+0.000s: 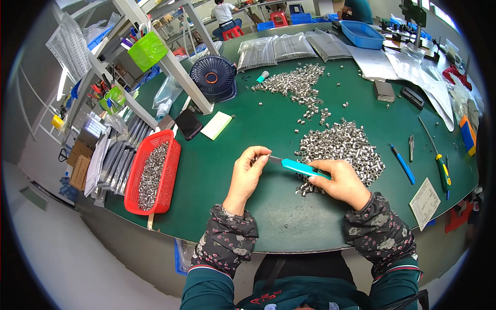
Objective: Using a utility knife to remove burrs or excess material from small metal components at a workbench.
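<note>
My right hand (341, 181) is closed round the turquoise handle of a utility knife (297, 166), its blade pointing left. The blade's tip reaches the fingertips of my left hand (248, 173), which pinch a small metal ring (254, 159), mostly hidden by the fingers. Just beyond my right hand lies a big heap of small shiny metal rings (341, 147). Farther back a looser pile of the same rings (297, 85) spreads over the green table (206, 170). To the left, a red plastic basket (170, 178) holds more of them.
A black fan (213, 77), a dark phone (188, 124) and a notepad (216, 125) stand left, by a shelf post. At right lie a blue pen-like tool (403, 164), a screwdriver (443, 170) and a paper card (425, 203). Plastic-bagged tubes (294, 47) and a blue tray (361, 35) line the back.
</note>
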### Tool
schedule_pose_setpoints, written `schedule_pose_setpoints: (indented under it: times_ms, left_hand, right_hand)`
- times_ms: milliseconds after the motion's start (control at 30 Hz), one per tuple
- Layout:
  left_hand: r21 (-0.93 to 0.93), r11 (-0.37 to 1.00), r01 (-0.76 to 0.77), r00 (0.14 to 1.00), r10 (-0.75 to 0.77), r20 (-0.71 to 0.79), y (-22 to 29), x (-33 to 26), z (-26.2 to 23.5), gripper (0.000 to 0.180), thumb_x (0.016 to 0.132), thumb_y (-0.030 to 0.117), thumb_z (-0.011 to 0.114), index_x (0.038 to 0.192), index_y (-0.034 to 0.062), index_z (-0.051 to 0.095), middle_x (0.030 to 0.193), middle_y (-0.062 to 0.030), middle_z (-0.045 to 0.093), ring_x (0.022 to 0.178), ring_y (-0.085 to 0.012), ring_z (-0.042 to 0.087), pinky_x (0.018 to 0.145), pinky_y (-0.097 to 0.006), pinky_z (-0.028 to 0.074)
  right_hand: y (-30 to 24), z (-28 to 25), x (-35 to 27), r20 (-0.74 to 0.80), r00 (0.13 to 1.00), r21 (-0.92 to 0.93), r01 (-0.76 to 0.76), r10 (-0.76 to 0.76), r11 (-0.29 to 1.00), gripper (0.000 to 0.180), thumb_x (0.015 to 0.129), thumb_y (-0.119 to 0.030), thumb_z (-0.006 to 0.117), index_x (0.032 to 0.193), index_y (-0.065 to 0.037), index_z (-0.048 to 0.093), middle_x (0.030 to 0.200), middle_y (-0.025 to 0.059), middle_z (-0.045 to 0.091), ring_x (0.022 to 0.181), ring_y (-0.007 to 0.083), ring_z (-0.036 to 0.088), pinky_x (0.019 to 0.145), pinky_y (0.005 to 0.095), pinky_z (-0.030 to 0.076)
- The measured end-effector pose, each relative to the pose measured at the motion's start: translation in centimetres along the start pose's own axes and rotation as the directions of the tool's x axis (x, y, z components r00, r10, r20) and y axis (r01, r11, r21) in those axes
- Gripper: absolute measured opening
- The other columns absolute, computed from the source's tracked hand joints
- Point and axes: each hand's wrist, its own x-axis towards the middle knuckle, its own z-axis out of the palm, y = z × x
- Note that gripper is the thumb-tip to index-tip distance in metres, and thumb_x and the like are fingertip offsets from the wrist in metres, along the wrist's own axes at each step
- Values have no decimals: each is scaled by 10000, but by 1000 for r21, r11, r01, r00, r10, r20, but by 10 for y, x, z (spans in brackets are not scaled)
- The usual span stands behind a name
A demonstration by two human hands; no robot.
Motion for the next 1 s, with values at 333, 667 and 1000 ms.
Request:
schedule_pose_setpoints:
  times_ms: [333, 667, 1000]
  left_hand:
    - [-239, 969, 59, 997, -70, -35, 0, 3, -3, 135, 881, 78, 570, 1000, 14, 566, 846, -42, 550, 549, -20, 395, 426, -150, 322]
    - [-446, 890, 99, 995, -89, 44, -2, 5, -9, 127, 880, 90, 576, 995, 44, 549, 852, -45, 574, 568, -41, 414, 424, -150, 314]
    - [-487, 868, 100, 991, -44, 126, -9, 6, -12, 104, 879, 114, 580, 964, 55, 573, 861, -33, 555, 585, -62, 409, 438, -166, 308]
  right_hand:
    - [-5, 2, 0, -409, 845, -249, 259, -344, 933, 315, 754, -114, 651, 1053, -59, 568, 749, 107, 565, 646, 287, 582, 561, 366, 460]
    - [-2, 8, -3, -182, 962, -198, 168, -204, 966, 320, 770, -198, 641, 1057, -67, 586, 814, 118, 608, 712, 311, 600, 615, 395, 476]
    - [-2, 9, -2, -82, 980, -88, 175, -182, 981, 296, 785, -218, 624, 1036, -62, 598, 825, 140, 613, 745, 326, 599, 650, 409, 471]
